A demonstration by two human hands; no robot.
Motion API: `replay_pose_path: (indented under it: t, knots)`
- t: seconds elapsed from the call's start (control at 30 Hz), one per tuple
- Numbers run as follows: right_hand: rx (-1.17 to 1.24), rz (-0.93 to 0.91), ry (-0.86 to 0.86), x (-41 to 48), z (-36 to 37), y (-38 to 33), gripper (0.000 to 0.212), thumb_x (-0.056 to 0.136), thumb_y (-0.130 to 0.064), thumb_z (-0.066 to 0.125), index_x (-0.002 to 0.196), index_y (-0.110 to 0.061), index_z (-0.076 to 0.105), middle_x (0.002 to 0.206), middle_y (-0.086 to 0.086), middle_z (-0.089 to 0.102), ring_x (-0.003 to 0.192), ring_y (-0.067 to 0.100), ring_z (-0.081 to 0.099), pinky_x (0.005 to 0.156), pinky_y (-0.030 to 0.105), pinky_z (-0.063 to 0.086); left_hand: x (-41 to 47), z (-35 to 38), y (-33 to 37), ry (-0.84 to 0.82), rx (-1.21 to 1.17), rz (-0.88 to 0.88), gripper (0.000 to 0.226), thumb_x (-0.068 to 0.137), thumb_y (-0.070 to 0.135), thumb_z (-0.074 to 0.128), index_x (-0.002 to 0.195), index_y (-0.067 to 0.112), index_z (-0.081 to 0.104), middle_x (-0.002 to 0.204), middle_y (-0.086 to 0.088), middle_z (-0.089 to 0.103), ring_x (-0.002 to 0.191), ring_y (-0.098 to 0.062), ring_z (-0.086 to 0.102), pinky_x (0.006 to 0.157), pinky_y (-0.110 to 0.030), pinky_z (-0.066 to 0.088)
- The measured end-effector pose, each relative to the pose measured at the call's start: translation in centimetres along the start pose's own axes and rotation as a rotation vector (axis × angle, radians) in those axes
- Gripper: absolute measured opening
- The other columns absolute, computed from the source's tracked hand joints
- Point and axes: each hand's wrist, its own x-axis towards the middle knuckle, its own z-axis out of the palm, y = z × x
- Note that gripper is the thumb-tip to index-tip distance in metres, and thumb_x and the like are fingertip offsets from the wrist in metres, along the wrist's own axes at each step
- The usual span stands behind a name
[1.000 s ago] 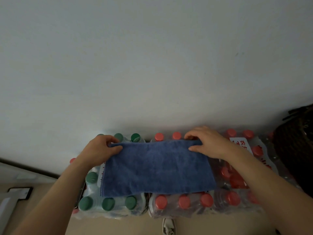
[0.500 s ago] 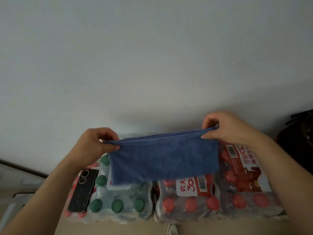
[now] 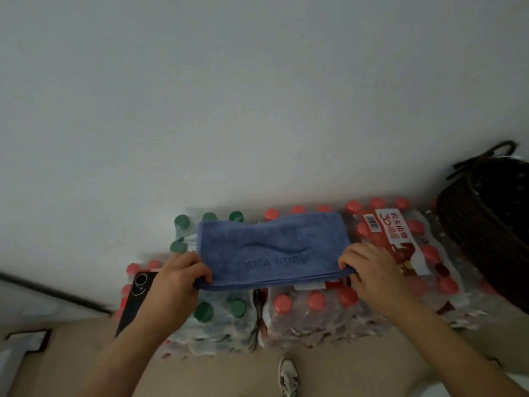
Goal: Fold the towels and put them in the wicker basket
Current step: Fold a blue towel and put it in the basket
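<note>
Your two hands hold the blue towel [image 3: 272,247] by the ends of its near edge. The left hand [image 3: 179,279] has its fingers curled over the near left corner and the right hand [image 3: 372,272] pinches the near right corner, both closed on the cloth. The towel is already folded into layers and lies across the shrink-wrapped bottle packs [image 3: 309,313]. Its far edge rests on the caps, and its near edge looks slightly lifted in your grip. Its long axis runs left to right, straight from one hand to the other, so a further fold would probably bring one short end across to meet the other. The wicker basket [image 3: 472,224] stands well to the right, beyond the right hand and past the red-capped pack, so your right hand is the nearer one to lead the towel there. A phone [image 3: 134,299] lies just beside your left wrist, so mind it if that hand swings across.
</note>
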Motion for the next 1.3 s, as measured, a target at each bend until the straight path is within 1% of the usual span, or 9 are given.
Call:
replay_pose_path:
  t: [0.2,0.3,0.4,0.57,0.8,0.97,1.1,1.2,1.3]
  knots:
    - [0.035,0.061,-0.171,-1.3,-0.6,-0.1,0.022,0.075,-0.036,0.069,0.096,-0.036,0.063,0.103,-0.019,0.049,0.094,0.007,0.053,0.078,0.036,0.039,-1.1,-0.8,0.5,-0.23,0.022,-0.042,0.029,0.07,0.009,0.071,0.091,0.03,0.07,0.097,0.018,0.056,0.083,-0.005,0.05,0.074,-0.012,0.043]
    - [-0.078,-0.01,-0.134,-0.9,-0.6,-0.8,0.027,0.076,-0.04,0.073,0.101,-0.033,0.065,0.103,-0.014,0.054,0.093,0.01,0.057,0.075,0.036,0.04,-0.7,-0.4,1.1,-0.208,0.032,0.045,0.009,0.077,0.027,0.068,0.086,0.026,0.071,0.088,0.012,0.06,0.075,-0.011,0.057,0.063,-0.029,0.054]
    - [-0.178,-0.114,-0.073,-0.6,-0.1,-1.4,0.032,0.068,-0.033,0.082,0.097,-0.026,0.07,0.095,-0.009,0.061,0.083,0.013,0.062,0.068,0.035,0.045,-0.4,0.3,0.7,-0.234,0.101,0.092,0.03,0.08,0.041,0.047,0.087,0.024,0.071,0.087,0.01,0.062,0.073,-0.014,0.061,0.06,-0.033,0.056]
    - [-0.227,-0.248,0.002,-0.8,0.3,-0.3,0.023,0.087,-0.031,0.056,0.098,-0.019,0.072,0.093,-0.003,0.066,0.077,0.017,0.063,0.067,0.034,0.047,-0.2,0.3,0.0,-0.32,0.244,0.206,0.023,0.077,0.027,0.058,0.095,0.021,0.071,0.087,0.006,0.063,0.07,-0.016,0.061,0.055,-0.034,0.057]
    - [-0.253,-0.31,-0.012,-1.3,0.2,0.0,0.03,0.071,-0.009,0.076,0.1,-0.012,0.072,0.092,0.001,0.067,0.079,0.02,0.065,0.071,0.035,0.051,-0.3,0.1,0.1,-0.328,0.245,0.241,0.034,0.062,0.013,0.079,0.094,0.022,0.071,0.085,0.005,0.064,0.07,-0.014,0.062,0.058,-0.03,0.057]
    - [-0.051,-0.011,-0.268,1.5,-1.6,-0.7,0.036,0.087,-0.057,0.041,0.09,-0.033,0.068,0.084,-0.017,0.061,0.079,0.003,0.057,0.081,0.033,0.041,1.7,-1.4,1.1,-0.335,0.035,-0.024,0.024,0.083,0.022,0.058,0.102,0.031,0.068,0.095,0.013,0.065,0.078,-0.005,0.059,0.072,-0.02,0.051]
    - [0.012,0.135,-0.104,6.8,-1.4,0.7,0.026,0.094,-0.03,0.051,0.116,-0.025,0.064,0.116,-0.003,0.063,0.103,0.021,0.057,0.09,0.045,0.047,6.6,-0.3,-0.6,0.009,-0.015,-0.284,0.028,0.093,0.019,0.053,0.118,0.015,0.065,0.114,-0.006,0.064,0.094,-0.023,0.06,0.085,-0.034,0.048]
    - [-0.068,0.235,-0.243,9.8,-0.6,2.0,0.039,0.096,-0.029,0.047,0.135,-0.026,0.049,0.136,-0.001,0.052,0.119,0.028,0.045,0.099,0.044,0.041,9.0,0.7,-2.4,-0.159,0.041,-0.452,0.035,0.092,0.03,0.056,0.125,0.016,0.058,0.116,-0.011,0.059,0.106,-0.029,0.056,0.091,-0.037,0.044]
    - [-0.067,0.254,-0.312,11.2,-0.5,2.4,0.034,0.092,-0.028,0.055,0.126,-0.026,0.056,0.124,0.002,0.054,0.116,0.026,0.046,0.099,0.039,0.039,9.8,0.8,-2.8,-0.241,0.028,-0.477,0.014,0.085,0.035,0.065,0.093,0.023,0.065,0.092,-0.004,0.06,0.089,-0.024,0.057,0.071,-0.03,0.04]
